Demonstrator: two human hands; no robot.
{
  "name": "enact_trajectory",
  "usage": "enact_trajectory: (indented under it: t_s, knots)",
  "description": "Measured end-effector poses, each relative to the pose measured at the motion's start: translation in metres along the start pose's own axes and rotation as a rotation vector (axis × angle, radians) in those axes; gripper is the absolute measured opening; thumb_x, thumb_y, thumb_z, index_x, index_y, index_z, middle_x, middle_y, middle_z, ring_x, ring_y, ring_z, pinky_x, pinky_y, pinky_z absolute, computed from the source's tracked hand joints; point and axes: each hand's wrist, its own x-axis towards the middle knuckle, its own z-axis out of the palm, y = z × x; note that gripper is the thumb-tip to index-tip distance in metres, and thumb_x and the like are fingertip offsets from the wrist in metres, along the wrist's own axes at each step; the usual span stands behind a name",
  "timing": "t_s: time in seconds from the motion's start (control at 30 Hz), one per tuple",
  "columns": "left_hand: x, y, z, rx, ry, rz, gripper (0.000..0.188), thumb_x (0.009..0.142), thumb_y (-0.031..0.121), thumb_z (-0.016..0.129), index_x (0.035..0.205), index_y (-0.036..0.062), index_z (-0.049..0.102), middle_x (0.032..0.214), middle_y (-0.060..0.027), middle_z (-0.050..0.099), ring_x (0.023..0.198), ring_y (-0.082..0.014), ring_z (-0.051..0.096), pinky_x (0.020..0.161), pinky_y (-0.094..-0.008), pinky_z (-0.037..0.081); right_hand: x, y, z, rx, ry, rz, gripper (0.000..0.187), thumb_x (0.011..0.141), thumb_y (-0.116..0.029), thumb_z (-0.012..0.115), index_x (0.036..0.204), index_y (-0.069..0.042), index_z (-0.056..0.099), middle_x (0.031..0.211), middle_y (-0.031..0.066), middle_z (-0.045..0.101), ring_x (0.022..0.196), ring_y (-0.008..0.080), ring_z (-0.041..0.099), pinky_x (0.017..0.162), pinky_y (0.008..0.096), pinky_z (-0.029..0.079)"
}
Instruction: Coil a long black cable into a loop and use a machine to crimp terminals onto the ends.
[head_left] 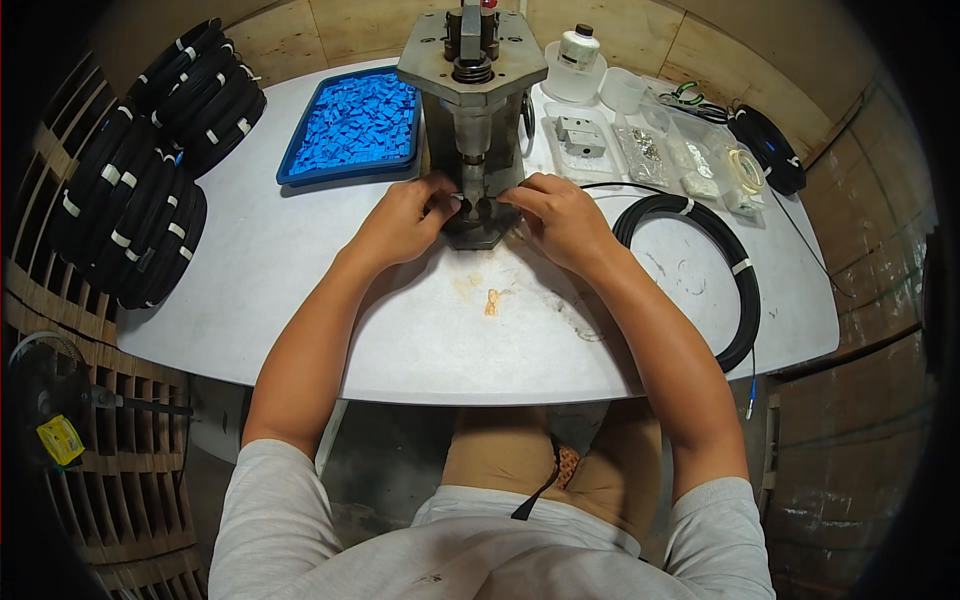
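Observation:
In the middle of the white table stands a grey metal bench press (472, 90), its round ram lowered between my hands. On its left side my left hand (405, 218) is closed, thumb and fingers pinched at the foot of the ram. A small dark piece shows at those fingertips, too small to name. My right hand (562, 215) pinches from the opposite side, fingertips close to the ram. A thin black cable runs from a large coil (745, 300) on the right to behind this hand, which appears to hold its end.
Behind my left hand lies a blue tray (290, 178) of small blue pieces. Stacked black cable coils (130, 215) fill the far left. Back right are a white bottle (579, 48), a grey metal block (581, 138) and bags of small parts (640, 152). A cable end hangs over the front edge.

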Motion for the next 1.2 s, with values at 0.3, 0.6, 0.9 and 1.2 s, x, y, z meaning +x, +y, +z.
enact_trajectory:
  t_s: [0.3, 0.6, 0.9, 1.2]
  knots:
    - [-0.0004, 0.0006, 0.0003, -0.033, 0.004, -0.028, 0.02, 0.097, 0.016, 0.064, 0.107, -0.0017, 0.066, 0.094, -0.0245, 0.072, 0.087, -0.0392, 0.07, 0.08, -0.0433, 0.053, 0.0005, -0.0021, -0.0015, 0.015, 0.001, 0.005, 0.041, 0.075, 0.005, 0.068, 0.111, -0.01, 0.074, 0.102, 0.0106, 0.07, 0.093, 0.0347, 0.069, 0.081, 0.0432, 0.057]
    - [-0.0006, -0.0014, 0.0005, -0.012, 0.015, -0.009, 0.019, 0.098, 0.016, 0.063, 0.107, -0.0008, 0.066, 0.095, -0.0236, 0.072, 0.089, -0.0386, 0.07, 0.082, -0.0429, 0.054, 0.001, -0.0025, -0.0015, 0.006, 0.003, 0.007, 0.041, 0.074, 0.005, 0.069, 0.111, -0.012, 0.075, 0.101, 0.0108, 0.07, 0.091, 0.0343, 0.07, 0.08, 0.0427, 0.058]
    - [-0.0001, 0.0014, -0.0006, -0.005, -0.003, -0.037, 0.019, 0.098, 0.015, 0.062, 0.107, -0.0013, 0.066, 0.095, -0.0245, 0.072, 0.091, -0.04, 0.07, 0.083, -0.0435, 0.053, 0.0001, 0.0008, 0.0004, 0.019, 0.004, 0.003, 0.042, 0.073, 0.005, 0.07, 0.111, -0.012, 0.075, 0.099, 0.0111, 0.07, 0.091, 0.0344, 0.07, 0.08, 0.0427, 0.058]
    - [0.0007, 0.0011, 0.0002, 0.017, 0.005, -0.02, 0.019, 0.098, 0.015, 0.062, 0.107, -0.001, 0.066, 0.096, -0.025, 0.072, 0.092, -0.0411, 0.069, 0.083, -0.0443, 0.053, 0.0006, 0.0008, 0.0, -0.008, 0.012, -0.011, 0.039, 0.075, 0.004, 0.07, 0.111, -0.011, 0.074, 0.098, 0.0111, 0.07, 0.091, 0.035, 0.069, 0.08, 0.0434, 0.057]
